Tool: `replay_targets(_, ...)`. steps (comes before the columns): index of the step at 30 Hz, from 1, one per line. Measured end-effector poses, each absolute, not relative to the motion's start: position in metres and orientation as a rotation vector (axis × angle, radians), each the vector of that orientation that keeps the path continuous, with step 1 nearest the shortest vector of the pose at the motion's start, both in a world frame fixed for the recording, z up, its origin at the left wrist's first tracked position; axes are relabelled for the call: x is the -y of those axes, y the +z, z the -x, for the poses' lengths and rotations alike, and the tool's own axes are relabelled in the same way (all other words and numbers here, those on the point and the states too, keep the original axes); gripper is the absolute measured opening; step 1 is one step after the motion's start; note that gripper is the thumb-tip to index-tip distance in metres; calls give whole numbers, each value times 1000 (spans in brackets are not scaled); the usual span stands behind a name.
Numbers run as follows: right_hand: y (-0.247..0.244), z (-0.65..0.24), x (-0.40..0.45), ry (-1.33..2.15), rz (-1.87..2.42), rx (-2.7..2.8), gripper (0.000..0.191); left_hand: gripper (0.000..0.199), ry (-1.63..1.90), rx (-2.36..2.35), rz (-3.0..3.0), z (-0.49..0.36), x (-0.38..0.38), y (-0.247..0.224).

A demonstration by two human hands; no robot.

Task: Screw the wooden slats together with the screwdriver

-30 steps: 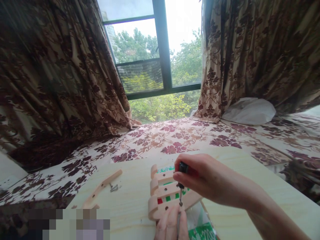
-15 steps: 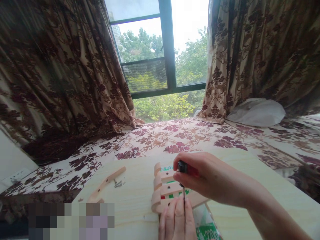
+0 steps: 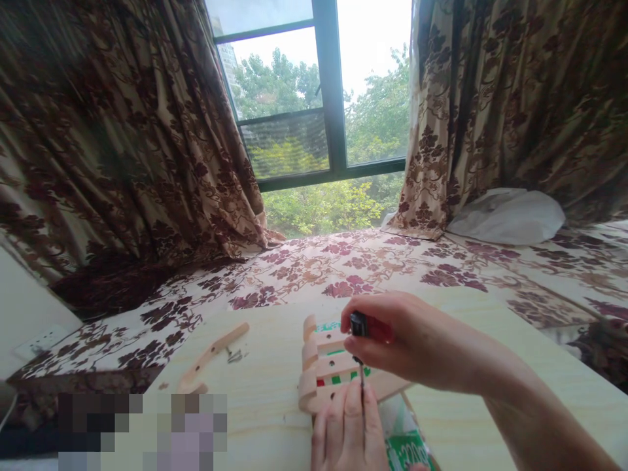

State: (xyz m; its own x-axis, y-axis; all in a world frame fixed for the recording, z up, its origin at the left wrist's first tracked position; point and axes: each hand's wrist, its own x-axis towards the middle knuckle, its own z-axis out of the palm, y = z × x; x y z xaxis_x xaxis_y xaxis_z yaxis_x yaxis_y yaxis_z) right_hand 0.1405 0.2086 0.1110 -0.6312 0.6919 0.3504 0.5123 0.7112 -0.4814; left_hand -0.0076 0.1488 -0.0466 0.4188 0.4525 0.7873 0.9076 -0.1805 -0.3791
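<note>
My right hand [image 3: 402, 333] is closed around the handle of a screwdriver [image 3: 360, 324], black at the end with red showing inside the fist. Its thin shaft points down toward a pale wooden slatted frame [image 3: 326, 368] with dark holes along one side. My left hand [image 3: 346, 425] lies over the near slat, fingers extended side by side and holding the frame down. The shaft runs down between its fingers, and the tip is hidden there. Under the frame lies a green and white plastic packet [image 3: 407, 448].
On the pale wooden board [image 3: 250, 405], a curved wooden piece [image 3: 210, 356] lies to the left with several screws [image 3: 235, 356] beside it. Floral cloth [image 3: 338, 268] spreads behind, with a white plastic bag [image 3: 510, 216] at the back right. Patterned curtains [image 3: 196, 150] flank the window.
The view has shifted very slightly. Both hands, the screwdriver and the frame keep nearly the same places, with the right hand's grip barely altered.
</note>
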Motion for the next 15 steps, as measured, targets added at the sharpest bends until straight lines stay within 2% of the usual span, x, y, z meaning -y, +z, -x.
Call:
replay_targets(8, 105, -139, -212, 493, 916, 2351, 28, 50, -688, 1227, 1838, 7, -149, -60)
replay_targets(15, 105, -138, -212, 458, 955, 2335, 31, 52, -671, 1246, 1861, 7, -148, -59)
